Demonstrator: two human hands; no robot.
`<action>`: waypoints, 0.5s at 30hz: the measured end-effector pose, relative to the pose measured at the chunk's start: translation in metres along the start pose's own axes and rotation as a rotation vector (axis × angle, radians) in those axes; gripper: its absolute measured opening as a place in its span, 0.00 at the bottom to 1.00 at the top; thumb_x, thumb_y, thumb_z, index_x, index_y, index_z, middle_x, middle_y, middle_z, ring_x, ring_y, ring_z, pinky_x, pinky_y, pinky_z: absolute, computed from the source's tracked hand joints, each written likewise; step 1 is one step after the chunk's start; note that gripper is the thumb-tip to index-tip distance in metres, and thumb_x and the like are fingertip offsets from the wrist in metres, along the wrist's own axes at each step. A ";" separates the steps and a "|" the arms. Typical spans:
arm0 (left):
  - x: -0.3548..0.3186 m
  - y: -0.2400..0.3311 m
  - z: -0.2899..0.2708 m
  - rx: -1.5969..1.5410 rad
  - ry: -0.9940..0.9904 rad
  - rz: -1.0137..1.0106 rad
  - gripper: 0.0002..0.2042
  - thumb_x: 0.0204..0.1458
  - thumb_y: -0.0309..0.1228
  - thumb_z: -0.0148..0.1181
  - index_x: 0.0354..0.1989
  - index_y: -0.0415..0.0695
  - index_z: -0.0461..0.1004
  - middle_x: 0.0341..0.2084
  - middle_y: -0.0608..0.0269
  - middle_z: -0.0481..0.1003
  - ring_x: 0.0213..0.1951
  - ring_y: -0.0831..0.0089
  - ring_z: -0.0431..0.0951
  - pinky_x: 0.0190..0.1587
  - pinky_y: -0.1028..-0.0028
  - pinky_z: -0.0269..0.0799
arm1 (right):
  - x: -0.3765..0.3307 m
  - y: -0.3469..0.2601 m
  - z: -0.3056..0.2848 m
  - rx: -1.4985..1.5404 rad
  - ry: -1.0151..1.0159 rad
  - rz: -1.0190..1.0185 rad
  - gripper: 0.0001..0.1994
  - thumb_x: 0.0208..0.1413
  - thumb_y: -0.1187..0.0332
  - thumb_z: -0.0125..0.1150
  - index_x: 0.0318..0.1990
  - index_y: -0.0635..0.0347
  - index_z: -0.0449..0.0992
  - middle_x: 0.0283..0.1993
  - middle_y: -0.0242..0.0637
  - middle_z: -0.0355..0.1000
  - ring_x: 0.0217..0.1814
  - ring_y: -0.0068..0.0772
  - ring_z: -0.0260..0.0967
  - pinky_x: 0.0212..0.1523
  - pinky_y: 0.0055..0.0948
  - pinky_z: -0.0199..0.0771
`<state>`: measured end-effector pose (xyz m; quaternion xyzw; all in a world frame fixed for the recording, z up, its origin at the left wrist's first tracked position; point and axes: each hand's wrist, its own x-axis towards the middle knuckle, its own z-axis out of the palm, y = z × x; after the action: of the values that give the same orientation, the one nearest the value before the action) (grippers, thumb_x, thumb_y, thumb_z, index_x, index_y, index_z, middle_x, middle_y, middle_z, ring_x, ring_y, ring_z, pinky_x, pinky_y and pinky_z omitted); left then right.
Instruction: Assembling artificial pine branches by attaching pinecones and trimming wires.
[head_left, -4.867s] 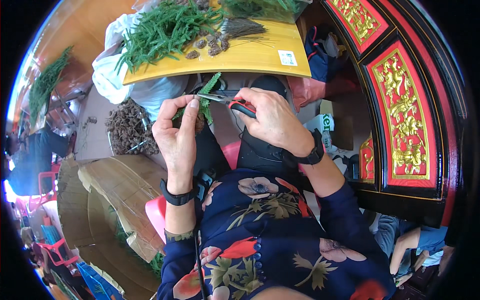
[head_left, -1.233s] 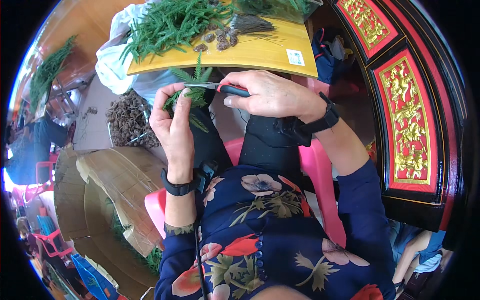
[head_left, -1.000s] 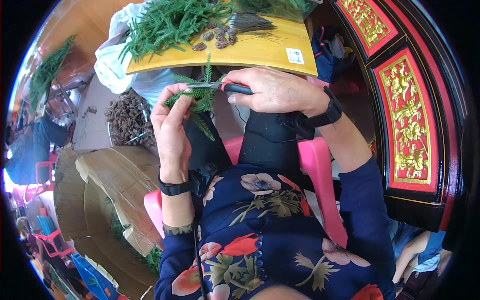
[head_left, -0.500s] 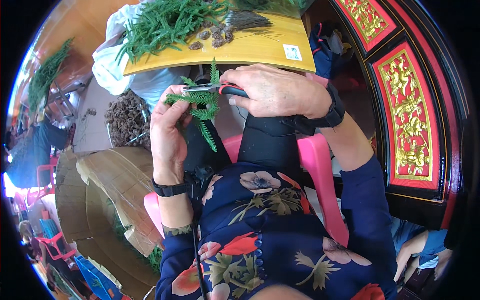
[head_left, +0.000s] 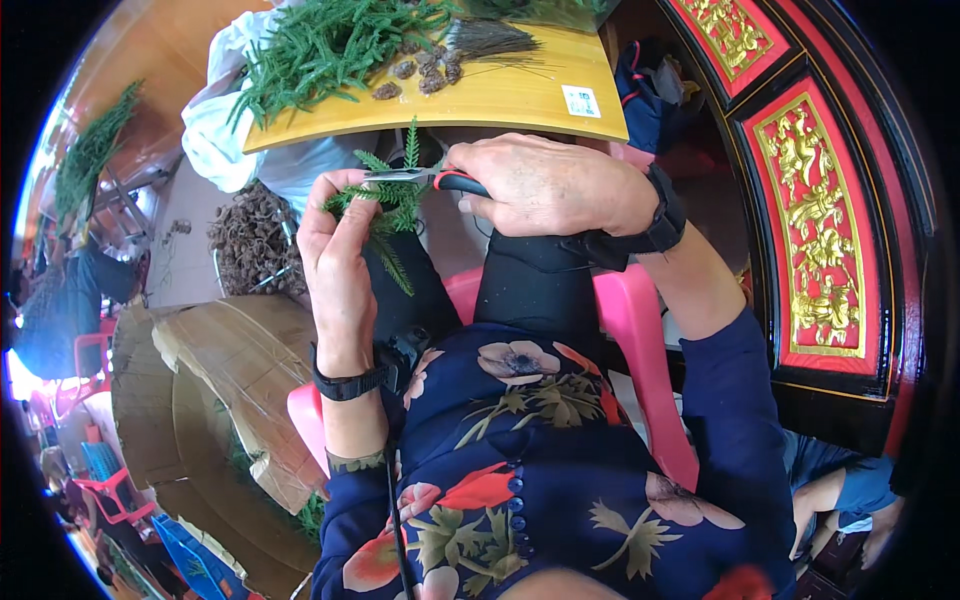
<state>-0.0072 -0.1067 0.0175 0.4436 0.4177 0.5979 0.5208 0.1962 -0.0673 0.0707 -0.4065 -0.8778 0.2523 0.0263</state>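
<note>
In front of the table, above my lap, my left hand (head_left: 340, 235) pinches a green artificial pine sprig (head_left: 403, 215) between thumb and fingers. Several needled twigs of it spread upward, right and downward. My right hand (head_left: 550, 185) is wrapped round the dark, red-edged handles of a pair of pliers (head_left: 462, 182). Their slim metal jaws point left, lying across the sprig close to my left fingertips. Whether the jaws grip a stem or wire there is too small to tell.
The yellow table (head_left: 500, 105) carries a heap of green sprigs (head_left: 320, 60), brown pine cones (head_left: 430, 72) and a bundle of dark wires (head_left: 490, 38). More cones fill a container (head_left: 250, 240) on the floor. A cardboard box (head_left: 175, 420) stands left of my pink chair (head_left: 640, 340); a carved red-gold panel (head_left: 815, 240) rises right.
The sprig has shifted slightly left and turned in my left hand, its lower twig now swung left. My right hand and the pliers have moved very little.
</note>
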 end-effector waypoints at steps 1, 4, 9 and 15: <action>-0.001 0.001 0.000 0.008 -0.001 -0.003 0.06 0.54 0.24 0.53 0.40 0.40 0.71 0.27 0.72 0.70 0.29 0.86 0.64 0.33 0.85 0.55 | 0.000 -0.001 -0.001 0.006 -0.009 0.009 0.12 0.55 0.68 0.52 0.43 0.67 0.68 0.37 0.54 0.71 0.46 0.55 0.69 0.47 0.45 0.67; -0.002 0.005 0.003 0.011 0.015 0.001 0.06 0.54 0.24 0.52 0.40 0.40 0.71 0.27 0.72 0.70 0.29 0.86 0.63 0.33 0.85 0.55 | -0.001 -0.003 -0.002 0.006 -0.007 0.021 0.12 0.54 0.69 0.52 0.43 0.67 0.68 0.36 0.55 0.71 0.45 0.56 0.69 0.46 0.45 0.67; -0.001 0.005 0.002 0.003 0.035 0.030 0.06 0.54 0.24 0.51 0.39 0.40 0.72 0.26 0.72 0.70 0.27 0.87 0.62 0.31 0.85 0.53 | -0.001 -0.003 0.003 -0.018 0.065 0.003 0.12 0.54 0.70 0.52 0.42 0.68 0.69 0.35 0.56 0.71 0.44 0.57 0.69 0.45 0.46 0.68; 0.000 0.002 -0.002 0.005 0.051 0.038 0.06 0.54 0.23 0.51 0.38 0.40 0.73 0.25 0.73 0.70 0.26 0.88 0.61 0.29 0.85 0.52 | -0.001 -0.016 0.003 -0.074 0.081 0.053 0.11 0.53 0.69 0.53 0.39 0.69 0.71 0.34 0.56 0.72 0.41 0.57 0.70 0.43 0.46 0.69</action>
<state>-0.0094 -0.1068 0.0191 0.4374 0.4236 0.6178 0.4976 0.1850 -0.0773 0.0757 -0.4402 -0.8735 0.2037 0.0401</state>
